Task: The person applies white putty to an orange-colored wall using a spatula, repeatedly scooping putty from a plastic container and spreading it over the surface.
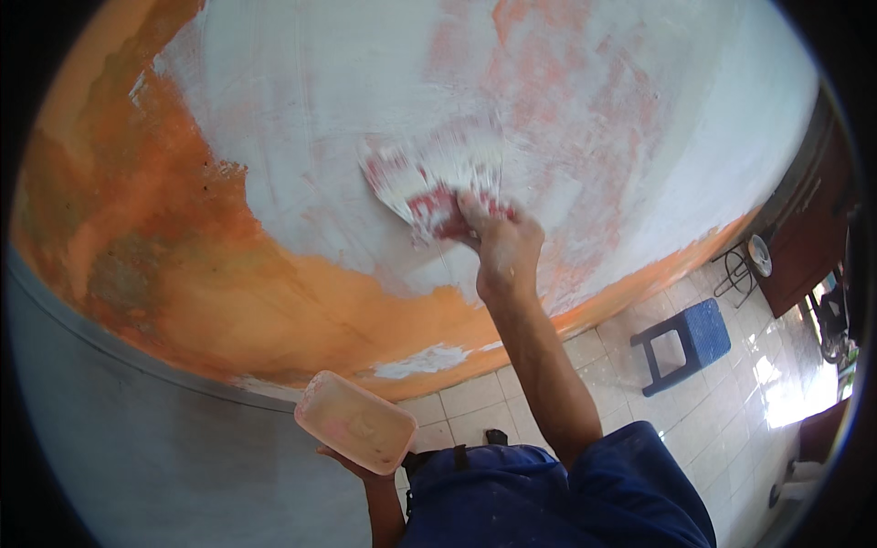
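Observation:
My right hand (505, 243) grips a wide red putty knife (438, 205) smeared with white filler. Its blade is against the wall (308, 103) and blurred, so the exact contact line is hard to make out. White filler coats the upper part of the wall, with reddish paint showing through in streaks. Orange paint with dark stains is bare at the left and along the bottom. Low down, my left hand (353, 466) supports a pale pink plastic tub (357, 421) from beneath. The tub's inside has a thin residue; most of the left fingers are hidden behind it.
On the tiled floor (685, 431) to the right stands a blue plastic stool (685, 346). Farther back is a metal stand (736, 274) with a round white item (759, 255), beside a brown wooden panel (805, 253). A grey surface (171, 438) lies at the lower left.

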`<act>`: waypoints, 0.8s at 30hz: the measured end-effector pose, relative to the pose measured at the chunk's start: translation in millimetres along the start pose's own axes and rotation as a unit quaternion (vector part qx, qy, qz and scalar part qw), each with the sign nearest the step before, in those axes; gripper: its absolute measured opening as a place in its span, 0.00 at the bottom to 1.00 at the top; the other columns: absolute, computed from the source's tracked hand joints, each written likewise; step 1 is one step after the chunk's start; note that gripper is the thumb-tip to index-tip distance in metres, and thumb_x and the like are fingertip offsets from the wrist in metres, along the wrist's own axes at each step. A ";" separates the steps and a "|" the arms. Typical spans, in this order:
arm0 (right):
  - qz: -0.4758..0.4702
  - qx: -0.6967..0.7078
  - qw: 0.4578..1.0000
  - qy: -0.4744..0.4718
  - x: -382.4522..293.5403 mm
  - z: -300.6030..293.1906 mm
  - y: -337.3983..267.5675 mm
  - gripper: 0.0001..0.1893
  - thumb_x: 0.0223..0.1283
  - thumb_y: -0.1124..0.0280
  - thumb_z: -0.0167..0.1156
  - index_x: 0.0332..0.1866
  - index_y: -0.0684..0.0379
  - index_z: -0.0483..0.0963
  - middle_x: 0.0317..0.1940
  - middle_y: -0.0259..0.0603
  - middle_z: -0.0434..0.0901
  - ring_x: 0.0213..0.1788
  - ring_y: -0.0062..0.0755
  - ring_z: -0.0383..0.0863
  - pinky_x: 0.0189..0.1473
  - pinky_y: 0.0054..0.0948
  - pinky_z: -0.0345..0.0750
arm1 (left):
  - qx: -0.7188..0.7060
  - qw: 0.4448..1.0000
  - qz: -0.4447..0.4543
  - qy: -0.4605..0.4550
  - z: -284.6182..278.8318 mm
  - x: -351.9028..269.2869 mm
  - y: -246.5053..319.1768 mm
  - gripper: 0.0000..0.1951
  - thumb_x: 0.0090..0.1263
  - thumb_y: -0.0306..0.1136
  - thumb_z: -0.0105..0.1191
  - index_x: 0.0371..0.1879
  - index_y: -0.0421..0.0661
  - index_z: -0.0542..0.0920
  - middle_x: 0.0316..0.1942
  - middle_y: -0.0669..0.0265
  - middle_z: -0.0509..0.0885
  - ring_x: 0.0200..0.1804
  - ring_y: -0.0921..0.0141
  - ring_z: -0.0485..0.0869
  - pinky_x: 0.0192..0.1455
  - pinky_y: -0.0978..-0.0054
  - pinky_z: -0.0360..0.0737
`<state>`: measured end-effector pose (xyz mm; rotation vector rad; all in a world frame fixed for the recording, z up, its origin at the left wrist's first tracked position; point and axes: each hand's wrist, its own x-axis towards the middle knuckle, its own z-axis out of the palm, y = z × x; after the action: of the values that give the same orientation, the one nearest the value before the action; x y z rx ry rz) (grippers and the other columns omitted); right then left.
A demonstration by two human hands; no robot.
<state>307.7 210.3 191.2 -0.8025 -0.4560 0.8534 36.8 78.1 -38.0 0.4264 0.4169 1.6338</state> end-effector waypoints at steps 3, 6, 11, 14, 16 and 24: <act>0.071 -0.026 0.995 0.071 -13.0 -66.5 74.8 0.09 0.57 0.79 0.64 0.39 0.73 0.75 0.32 0.46 0.82 0.30 0.34 0.84 0.35 0.30 0.84 | -0.011 1.000 -0.007 0.025 -1.4 -6.9 0.6 0.45 0.59 0.76 0.40 0.70 0.58 0.58 0.66 0.67 0.67 0.60 0.61 0.74 0.57 0.55 0.77; 0.219 -0.139 0.944 0.203 -36.3 -196.3 168.6 0.08 0.56 0.79 0.64 0.38 0.73 0.76 0.33 0.47 0.82 0.31 0.34 0.84 0.33 0.29 0.84 | -0.030 0.996 0.004 0.080 -15.0 -14.7 -5.5 0.45 0.59 0.75 0.43 0.70 0.57 0.59 0.64 0.66 0.69 0.60 0.61 0.74 0.57 0.55 0.78; 0.241 -0.125 0.943 0.192 -82.3 -223.6 178.5 0.07 0.57 0.80 0.62 0.39 0.71 0.77 0.34 0.45 0.83 0.32 0.33 0.84 0.35 0.30 0.84 | -0.026 0.998 -0.023 0.061 -21.1 -27.9 4.1 0.45 0.58 0.74 0.47 0.69 0.55 0.60 0.61 0.66 0.72 0.59 0.60 0.75 0.57 0.54 0.77; 0.131 -0.038 0.990 0.022 -70.7 -127.7 86.1 0.07 0.59 0.80 0.61 0.41 0.71 0.77 0.34 0.45 0.82 0.33 0.32 0.83 0.36 0.30 0.83 | -0.026 0.997 -0.008 0.067 -21.5 -27.6 6.3 0.45 0.58 0.74 0.45 0.69 0.55 0.60 0.62 0.65 0.72 0.60 0.59 0.74 0.58 0.53 0.77; 0.037 -0.030 0.997 -0.060 -52.2 -67.6 25.9 0.11 0.54 0.79 0.67 0.41 0.71 0.77 0.36 0.43 0.82 0.35 0.27 0.82 0.39 0.26 0.81 | -0.029 0.998 -0.010 0.051 -16.2 -24.1 3.9 0.45 0.59 0.75 0.43 0.70 0.56 0.59 0.63 0.65 0.71 0.60 0.59 0.74 0.59 0.53 0.77; -0.017 -0.082 0.996 -0.002 -17.1 14.5 37.4 0.07 0.55 0.79 0.66 0.34 0.71 0.76 0.31 0.44 0.81 0.29 0.29 0.82 0.31 0.30 0.83 | -0.005 1.000 0.008 0.027 12.0 -21.3 0.0 0.46 0.60 0.76 0.38 0.70 0.56 0.58 0.65 0.64 0.68 0.62 0.59 0.73 0.60 0.52 0.77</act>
<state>270.1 217.8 170.5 -0.9426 -0.5467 0.7935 45.0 57.1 -28.3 0.3789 0.4465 1.6646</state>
